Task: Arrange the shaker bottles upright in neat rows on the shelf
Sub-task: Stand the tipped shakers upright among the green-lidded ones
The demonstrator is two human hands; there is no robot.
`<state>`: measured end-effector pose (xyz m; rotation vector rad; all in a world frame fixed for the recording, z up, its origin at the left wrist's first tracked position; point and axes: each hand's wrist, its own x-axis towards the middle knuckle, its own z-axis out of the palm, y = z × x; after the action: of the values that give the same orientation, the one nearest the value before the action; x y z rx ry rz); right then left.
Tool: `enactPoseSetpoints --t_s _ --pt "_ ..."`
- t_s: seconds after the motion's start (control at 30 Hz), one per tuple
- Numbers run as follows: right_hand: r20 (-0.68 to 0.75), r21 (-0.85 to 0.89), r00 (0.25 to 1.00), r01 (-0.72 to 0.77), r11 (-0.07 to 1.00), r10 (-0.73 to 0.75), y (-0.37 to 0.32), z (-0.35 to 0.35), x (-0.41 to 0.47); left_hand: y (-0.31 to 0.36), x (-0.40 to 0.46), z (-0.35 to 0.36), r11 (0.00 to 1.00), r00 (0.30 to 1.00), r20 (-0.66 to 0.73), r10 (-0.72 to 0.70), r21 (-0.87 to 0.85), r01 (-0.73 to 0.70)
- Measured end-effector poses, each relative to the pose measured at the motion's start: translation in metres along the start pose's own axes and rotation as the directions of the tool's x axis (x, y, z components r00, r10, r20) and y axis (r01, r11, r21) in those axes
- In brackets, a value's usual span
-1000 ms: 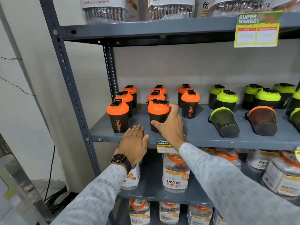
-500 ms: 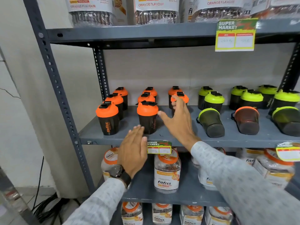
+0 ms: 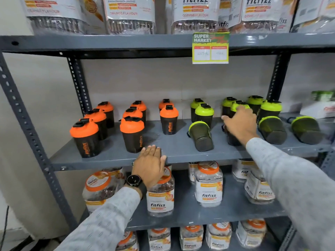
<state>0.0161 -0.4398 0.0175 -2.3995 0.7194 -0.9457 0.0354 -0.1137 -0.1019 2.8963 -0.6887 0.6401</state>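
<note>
Five fingers of the right hand (image 3: pixel 239 124) are spread and curling down over a dark shaker bottle (image 3: pixel 232 139) lying on its side, but whether they've actually closed on it is hard to tell since the hand covers most of it. Looks like that one's next to be stood up. The left hand (image 3: pixel 151 164) is flat, fingers together and holding nothing, resting on the front edge of the shelf (image 3: pixel 181 154), probably just to brace while the other arm reaches across.

Moving outward, three green-lidded bottles are on their sides too: one (image 3: pixel 201 135) left of the right hand, two (image 3: pixel 272 130) (image 3: pixel 306 129) to its right. Those lie bases toward the front, so they'd need tipping up. Behind them the upright green ones (image 3: pixel 204 114) form loose rows, and the orange-lidded shakers (image 3: pixel 132 134) at left already stand in tidy lines. So roughly half done, judging by this.
</note>
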Motion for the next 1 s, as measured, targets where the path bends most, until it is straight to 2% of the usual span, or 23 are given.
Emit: enactPoseSetpoints --t_s 0.07,0.13,0.23,0.3,0.4,0.53,0.63,0.77,0.93,1.0 --pt "0.070 -0.069 0.984 -0.161 0.985 0.165 0.018 0.001 0.011 -0.001 -0.001 -0.001 1.000 1.000 0.007 0.003 -0.006 -0.003" --pt "0.146 -0.056 0.951 -0.267 0.962 0.272 0.033 0.002 0.020 -0.002 -0.002 -0.002 1.000 1.000 0.010 0.003 -0.010 -0.003" --pt "0.311 0.025 0.894 -0.347 0.938 0.322 0.051 0.008 0.030 0.000 -0.004 -0.002 1.000 1.000 0.015 -0.006 -0.010 0.006" --pt "0.401 0.145 0.841 -0.449 0.881 0.363 0.057 0.012 0.030 0.002 -0.004 -0.004 1.000 1.000 0.021 -0.012 -0.011 0.013" --pt "0.450 0.265 0.803 -0.538 0.800 0.391 0.064 0.021 0.030 0.003 -0.003 -0.003 1.000 0.999 0.034 -0.023 -0.004 0.023" --pt "0.400 0.342 0.824 -0.541 0.769 0.402 0.057 0.018 0.023 0.001 -0.003 -0.002 1.000 0.999 0.032 -0.027 -0.005 0.027" --pt "0.323 0.430 0.869 -0.487 0.760 0.374 0.038 0.012 0.018 0.002 -0.003 -0.002 0.999 0.999 0.021 -0.037 -0.016 0.037" --pt "0.262 0.613 0.922 -0.386 0.689 0.284 -0.005 -0.003 0.008 0.003 -0.003 0.000 0.999 0.999 0.015 -0.042 -0.007 0.042" --pt "0.341 0.781 0.938 -0.319 0.536 0.060 -0.064 0.000 -0.026 0.003 -0.005 0.001 0.999 0.999 -0.023 -0.038 -0.027 0.038" --pt "0.344 0.779 0.938 -0.305 0.548 0.033 -0.081 0.013 -0.047 0.002 -0.004 0.001 0.999 0.999 -0.026 -0.032 -0.029 0.031"
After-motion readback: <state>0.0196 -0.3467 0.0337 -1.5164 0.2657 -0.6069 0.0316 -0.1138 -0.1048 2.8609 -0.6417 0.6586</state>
